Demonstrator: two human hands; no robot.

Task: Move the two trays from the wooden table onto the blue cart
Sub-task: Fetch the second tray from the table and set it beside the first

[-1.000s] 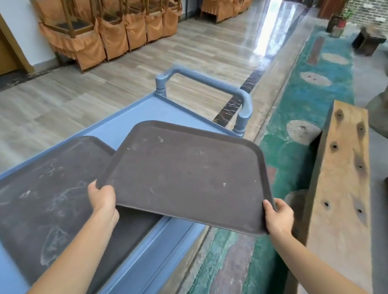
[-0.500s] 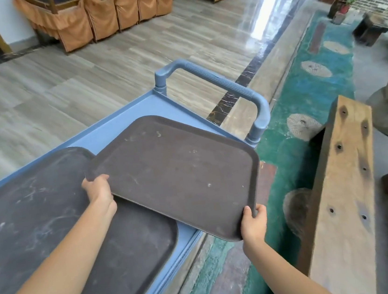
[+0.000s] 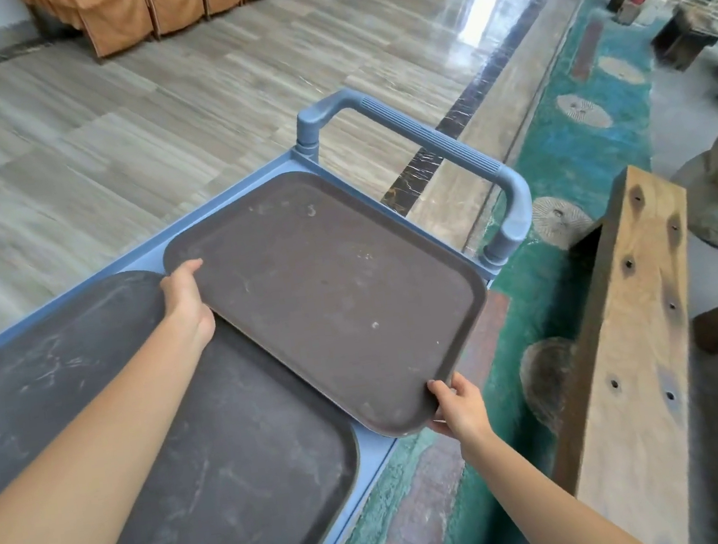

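Second brown tray (image 3: 329, 302): both hands (image 3: 186, 299) (image 3: 460, 408) gripping corners, lowering onto blue cart (image 3: 222, 202), overlapping first tray (image 3: 142, 434) at 8 o'clock; next, release

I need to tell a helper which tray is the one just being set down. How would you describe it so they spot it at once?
Find the blue cart with the ribbed push handle. Two dark brown trays are on its top; take the second tray, the one nearest the handle. Unlike the chalky, scuffed first tray, it is cleaner and is gripped by the left hand and right hand at opposite corners.
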